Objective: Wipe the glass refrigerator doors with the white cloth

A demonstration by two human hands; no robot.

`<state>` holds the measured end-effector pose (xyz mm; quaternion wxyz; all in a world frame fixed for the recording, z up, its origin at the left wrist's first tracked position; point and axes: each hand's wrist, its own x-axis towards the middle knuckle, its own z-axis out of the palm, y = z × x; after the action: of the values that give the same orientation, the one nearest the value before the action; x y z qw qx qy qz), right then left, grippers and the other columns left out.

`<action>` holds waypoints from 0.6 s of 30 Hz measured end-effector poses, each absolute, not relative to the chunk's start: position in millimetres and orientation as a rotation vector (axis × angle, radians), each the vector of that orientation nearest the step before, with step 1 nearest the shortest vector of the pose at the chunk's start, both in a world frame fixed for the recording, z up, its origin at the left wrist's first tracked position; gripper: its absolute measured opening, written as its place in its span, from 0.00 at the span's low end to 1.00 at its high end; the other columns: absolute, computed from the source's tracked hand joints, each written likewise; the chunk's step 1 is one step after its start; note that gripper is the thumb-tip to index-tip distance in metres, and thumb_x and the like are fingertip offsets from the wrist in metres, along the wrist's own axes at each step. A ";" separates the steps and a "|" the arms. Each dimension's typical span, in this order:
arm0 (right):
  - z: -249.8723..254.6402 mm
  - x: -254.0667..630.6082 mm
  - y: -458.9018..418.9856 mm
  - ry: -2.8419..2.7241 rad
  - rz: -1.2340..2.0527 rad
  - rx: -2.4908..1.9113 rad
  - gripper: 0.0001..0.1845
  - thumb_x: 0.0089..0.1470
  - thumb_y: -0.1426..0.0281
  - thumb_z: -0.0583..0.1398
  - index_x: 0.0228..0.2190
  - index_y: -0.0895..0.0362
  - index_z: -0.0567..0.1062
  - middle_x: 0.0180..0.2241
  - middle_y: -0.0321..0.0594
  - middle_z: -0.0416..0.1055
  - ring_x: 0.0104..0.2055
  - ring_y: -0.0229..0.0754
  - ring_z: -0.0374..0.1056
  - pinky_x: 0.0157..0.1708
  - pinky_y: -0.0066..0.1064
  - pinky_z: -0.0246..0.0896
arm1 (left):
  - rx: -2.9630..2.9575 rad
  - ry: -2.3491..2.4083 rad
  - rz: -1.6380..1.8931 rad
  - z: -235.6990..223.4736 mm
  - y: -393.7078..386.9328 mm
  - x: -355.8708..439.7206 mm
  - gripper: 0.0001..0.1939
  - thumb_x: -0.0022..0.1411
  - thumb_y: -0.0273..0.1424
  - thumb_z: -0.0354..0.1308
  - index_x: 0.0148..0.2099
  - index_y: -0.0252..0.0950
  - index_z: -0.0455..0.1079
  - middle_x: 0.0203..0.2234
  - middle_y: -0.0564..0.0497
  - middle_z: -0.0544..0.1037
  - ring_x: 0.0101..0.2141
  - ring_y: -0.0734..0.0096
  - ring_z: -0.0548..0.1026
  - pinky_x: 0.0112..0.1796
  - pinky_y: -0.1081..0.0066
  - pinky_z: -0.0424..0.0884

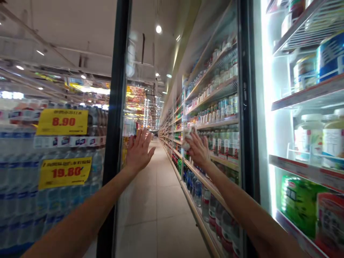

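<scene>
A tall glass door point(166, 200) with a dark frame stands open in front of me. My left hand point(139, 150) lies flat near its left frame point(110, 143), fingers spread and nothing in them; it appears to rest on the glass. Farther right, my right hand point(198, 148) presses a crumpled whitish cloth point(188, 137) against the pane. The fingers of that hand lie over the cloth and partly hide it. Both arms reach forward, about level with each other.
To the right is a lit refrigerated cabinet, its shelves point(303, 168) holding bottles, cans and a green pack point(301, 204). Stacked bottled water point(18, 193) with yellow price signs point(62, 122) stands at left. Shelves of drinks and a tiled aisle floor show in or through the glass.
</scene>
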<state>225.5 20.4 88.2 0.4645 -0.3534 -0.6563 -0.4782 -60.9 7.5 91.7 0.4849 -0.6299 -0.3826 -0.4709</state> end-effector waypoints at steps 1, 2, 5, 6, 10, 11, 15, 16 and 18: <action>85.8 241.8 21.5 -1.522 -1.122 -0.934 0.24 0.52 0.72 0.50 0.52 0.52 0.65 0.59 0.44 0.56 0.63 0.44 0.47 0.59 0.50 0.34 | -1.528 -0.928 -1.146 91.6 7.5 -61.0 0.31 0.62 0.37 0.45 0.65 0.37 0.41 0.62 0.44 0.49 0.62 0.60 0.45 0.59 0.53 0.41; 84.3 261.6 23.3 -1.375 -1.034 -1.027 0.24 0.53 0.72 0.49 0.52 0.53 0.64 0.59 0.46 0.55 0.62 0.46 0.48 0.59 0.52 0.36 | -1.527 -0.924 -1.146 91.4 7.4 -60.9 0.32 0.62 0.37 0.46 0.65 0.38 0.41 0.62 0.44 0.49 0.62 0.60 0.45 0.59 0.53 0.41; 82.6 316.1 29.6 -0.954 -0.771 -1.222 0.25 0.54 0.70 0.47 0.54 0.57 0.62 0.59 0.54 0.53 0.62 0.52 0.49 0.55 0.59 0.39 | -1.537 -0.906 -1.163 91.0 6.7 -59.9 0.32 0.61 0.36 0.46 0.65 0.38 0.41 0.62 0.44 0.49 0.62 0.59 0.45 0.59 0.51 0.41; 81.8 324.7 31.0 -0.897 -0.731 -1.238 0.25 0.54 0.70 0.47 0.54 0.57 0.62 0.59 0.55 0.53 0.62 0.53 0.49 0.54 0.60 0.40 | -1.541 -0.902 -1.173 90.9 6.6 -59.3 0.32 0.61 0.36 0.47 0.65 0.38 0.41 0.62 0.44 0.49 0.62 0.59 0.45 0.59 0.51 0.41; 73.5 289.9 29.9 -1.071 -0.848 -1.126 0.25 0.53 0.71 0.47 0.54 0.55 0.62 0.60 0.50 0.53 0.63 0.49 0.46 0.57 0.55 0.40 | -1.552 -0.883 -1.214 90.8 5.7 -55.8 0.32 0.61 0.35 0.46 0.65 0.38 0.40 0.62 0.43 0.48 0.62 0.58 0.45 0.58 0.49 0.42; 70.4 270.1 27.6 -1.164 -0.911 -1.079 0.25 0.53 0.71 0.48 0.53 0.54 0.63 0.60 0.49 0.53 0.63 0.47 0.45 0.58 0.53 0.39 | -1.554 -0.882 -1.222 90.7 5.2 -54.7 0.32 0.62 0.35 0.46 0.65 0.38 0.40 0.62 0.43 0.48 0.62 0.58 0.46 0.58 0.49 0.42; 56.5 215.9 15.2 -1.657 -1.165 -0.864 0.23 0.53 0.71 0.50 0.51 0.52 0.65 0.60 0.43 0.55 0.64 0.43 0.44 0.61 0.48 0.32 | -1.565 -0.920 -1.233 87.6 3.4 -51.9 0.31 0.62 0.35 0.45 0.65 0.38 0.40 0.62 0.43 0.48 0.62 0.58 0.46 0.58 0.49 0.41; 53.4 217.0 13.5 -1.731 -1.200 -0.825 0.22 0.53 0.71 0.50 0.51 0.51 0.66 0.59 0.43 0.55 0.64 0.43 0.44 0.61 0.48 0.31 | -1.568 -0.932 -1.224 85.5 3.5 -51.9 0.31 0.62 0.34 0.45 0.65 0.38 0.40 0.62 0.43 0.48 0.62 0.58 0.45 0.58 0.49 0.41; 49.2 236.5 14.1 -1.675 -1.184 -0.857 0.22 0.53 0.72 0.50 0.50 0.51 0.66 0.59 0.44 0.56 0.63 0.43 0.47 0.60 0.49 0.33 | -1.570 -0.940 -1.187 79.6 4.3 -52.2 0.31 0.63 0.34 0.44 0.65 0.37 0.40 0.62 0.43 0.49 0.62 0.59 0.45 0.59 0.50 0.42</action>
<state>236.5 14.1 49.2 0.4433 -0.3457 -0.6754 -0.4773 -52.2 4.3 79.6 0.4617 -0.6385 -0.3823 -0.4827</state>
